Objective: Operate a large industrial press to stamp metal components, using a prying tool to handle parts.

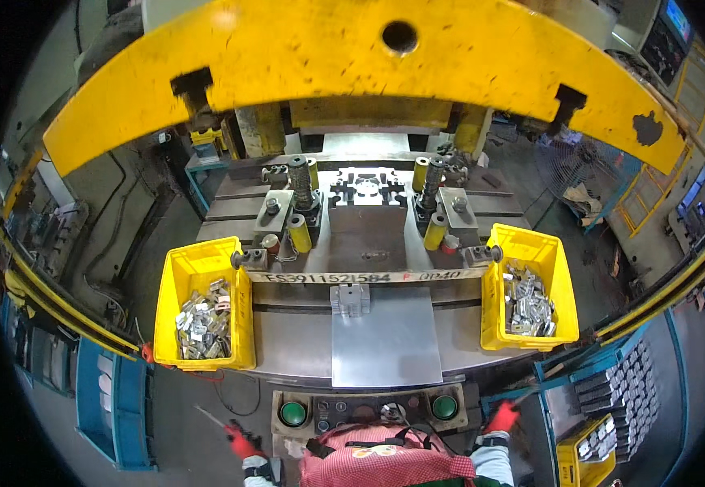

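My left hand (243, 443), in a red glove, is closed on a thin grey metal rod (210, 416) that points up and to the left. It is low in the view, left of the control panel (343, 415). To the right of that panel, my red-gloved right hand (502, 419) grips a second thin rod (524, 397), angled up and right. Both hands are apart from the press bed. A flat metal sheet (389, 345) lies on the bed in front of the die (366, 231), with a small stack of cut metal plates (350, 299) at its far left corner.
Yellow bins of small metal parts stand left (245, 333) and right (490, 312) on the bed. The yellow press frame (304, 57) arches overhead. Two green buttons (293, 413) flank the panel. A blue rack (109, 406) stands left; stacked metal parts (632, 398) lie at right.
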Demonstrator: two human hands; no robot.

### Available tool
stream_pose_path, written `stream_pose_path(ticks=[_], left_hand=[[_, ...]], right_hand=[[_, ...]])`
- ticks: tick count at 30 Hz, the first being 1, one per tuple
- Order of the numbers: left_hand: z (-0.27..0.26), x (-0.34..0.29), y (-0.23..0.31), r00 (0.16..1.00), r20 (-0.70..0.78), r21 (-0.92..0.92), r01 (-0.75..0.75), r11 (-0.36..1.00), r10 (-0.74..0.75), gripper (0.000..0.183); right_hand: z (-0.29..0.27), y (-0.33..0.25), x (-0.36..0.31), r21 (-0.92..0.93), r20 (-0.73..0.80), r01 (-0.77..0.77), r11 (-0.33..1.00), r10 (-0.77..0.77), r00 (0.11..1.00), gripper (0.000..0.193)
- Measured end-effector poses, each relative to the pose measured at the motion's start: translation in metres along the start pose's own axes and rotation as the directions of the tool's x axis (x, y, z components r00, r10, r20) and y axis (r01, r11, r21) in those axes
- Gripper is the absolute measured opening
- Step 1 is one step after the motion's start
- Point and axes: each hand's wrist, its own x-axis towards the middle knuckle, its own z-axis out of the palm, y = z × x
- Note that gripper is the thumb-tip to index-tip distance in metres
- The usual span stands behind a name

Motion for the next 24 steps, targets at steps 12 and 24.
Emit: stream_pose_path(ticks=[12,24], left_hand=[[0.299,-0.135,0.236,0.518,0.799,0.022,-0.533,0.846,0.305,0.032],[0.497,-0.138,0.152,0.432,0.882,0.240,-0.756,0.608,0.190,0.047]], right_hand=[[0.172,-0.397,-0.243,0.371,0.685,0.657,0.657,-0.671,0.284,0.053],[0.337,-0.424,-0.268,0.231,0.892,0.625,0.745,-0.419,0.170,0.041]])
